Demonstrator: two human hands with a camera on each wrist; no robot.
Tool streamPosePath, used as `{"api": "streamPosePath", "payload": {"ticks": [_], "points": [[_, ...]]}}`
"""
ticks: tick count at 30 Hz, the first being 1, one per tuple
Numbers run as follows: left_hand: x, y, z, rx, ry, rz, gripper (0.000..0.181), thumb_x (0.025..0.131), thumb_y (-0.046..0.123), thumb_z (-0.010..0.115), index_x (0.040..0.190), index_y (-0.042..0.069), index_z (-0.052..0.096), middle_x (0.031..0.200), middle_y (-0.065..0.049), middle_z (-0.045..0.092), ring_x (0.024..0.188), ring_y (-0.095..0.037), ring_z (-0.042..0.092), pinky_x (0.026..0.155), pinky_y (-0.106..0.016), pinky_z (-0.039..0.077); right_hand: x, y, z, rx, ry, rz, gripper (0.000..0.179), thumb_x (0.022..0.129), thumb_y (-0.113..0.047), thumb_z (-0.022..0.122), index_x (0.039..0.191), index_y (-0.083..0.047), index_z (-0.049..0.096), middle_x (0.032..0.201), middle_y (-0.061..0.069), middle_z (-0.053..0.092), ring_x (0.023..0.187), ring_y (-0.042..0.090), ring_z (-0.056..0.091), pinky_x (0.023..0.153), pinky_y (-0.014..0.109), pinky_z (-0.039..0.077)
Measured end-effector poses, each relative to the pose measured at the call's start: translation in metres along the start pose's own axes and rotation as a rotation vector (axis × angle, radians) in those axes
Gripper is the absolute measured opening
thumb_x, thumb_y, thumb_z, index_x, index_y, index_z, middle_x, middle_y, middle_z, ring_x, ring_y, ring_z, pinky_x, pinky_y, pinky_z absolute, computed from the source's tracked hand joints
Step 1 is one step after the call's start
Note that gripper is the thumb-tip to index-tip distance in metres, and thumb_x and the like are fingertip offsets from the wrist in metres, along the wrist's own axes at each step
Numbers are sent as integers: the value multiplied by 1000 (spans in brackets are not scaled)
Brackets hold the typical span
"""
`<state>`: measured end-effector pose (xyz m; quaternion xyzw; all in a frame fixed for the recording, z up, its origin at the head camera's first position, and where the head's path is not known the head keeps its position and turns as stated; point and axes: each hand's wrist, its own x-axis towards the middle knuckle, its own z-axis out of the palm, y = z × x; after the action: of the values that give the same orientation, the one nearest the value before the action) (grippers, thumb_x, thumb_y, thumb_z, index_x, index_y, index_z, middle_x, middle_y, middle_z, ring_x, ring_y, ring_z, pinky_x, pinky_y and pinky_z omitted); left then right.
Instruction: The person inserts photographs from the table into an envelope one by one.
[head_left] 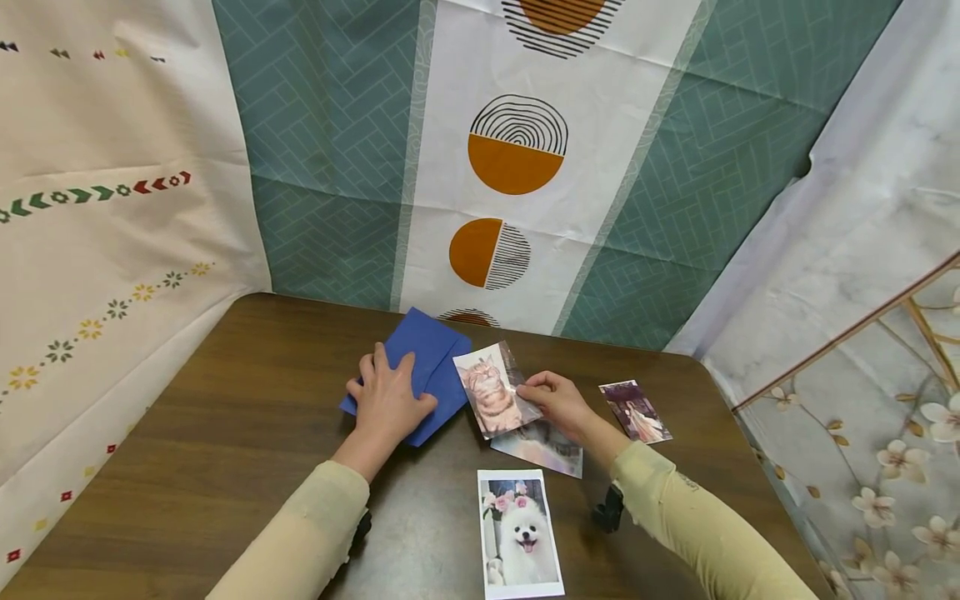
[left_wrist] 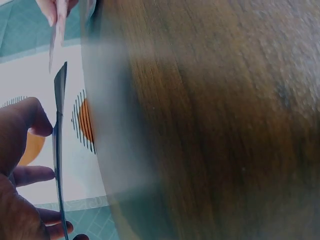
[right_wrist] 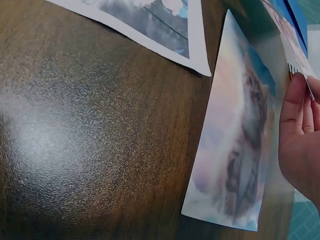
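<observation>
My left hand (head_left: 386, 400) holds a blue envelope (head_left: 444, 375) with spread, bent fingers, some reaching around its edge. Edge-on, the envelope (left_wrist: 59, 135) shows in the left wrist view, raised off the table. To its right, my right hand (head_left: 558, 404) pinches an orange cat photo (head_left: 487, 392) by its right side; a clear, shiny strip shows along that side. Below this hand a pastel photo of a grey animal (head_left: 536, 446) lies on the table, partly covered in the head view. The right wrist view shows more of that pastel photo (right_wrist: 227, 140).
A white-bordered photo of a white dog (head_left: 521, 533) lies near the front of the brown wooden table (head_left: 247, 417). Farther right is a small dark-toned photo (head_left: 635, 412). Patterned cloths (head_left: 517, 167) hang behind and beside the table.
</observation>
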<state>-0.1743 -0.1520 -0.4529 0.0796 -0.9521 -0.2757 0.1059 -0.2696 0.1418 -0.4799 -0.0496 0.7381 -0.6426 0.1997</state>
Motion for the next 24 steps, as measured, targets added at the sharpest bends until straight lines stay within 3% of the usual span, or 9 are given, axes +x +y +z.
{"api": "streamPosePath", "payload": {"ticks": [9,24], "points": [[1,5,2,18,0,-6,72,88,32,76,151,4,58,166,-39,24,149,-58,25,100,-81,32,0,-6,13,-13,-7,-26,8,102,-8,71,99,-10,64,73,-7,61,65,6,48,58,22,38],[1,2,-1,27,-6,-9,70,89,35,75,149,3,60,165,-40,24,148,-59,26,100,-81,33,4,-11,38,68,-24,-32,9,103,-3,68,100,-8,60,80,-5,64,70,6,53,63,20,44]]}}
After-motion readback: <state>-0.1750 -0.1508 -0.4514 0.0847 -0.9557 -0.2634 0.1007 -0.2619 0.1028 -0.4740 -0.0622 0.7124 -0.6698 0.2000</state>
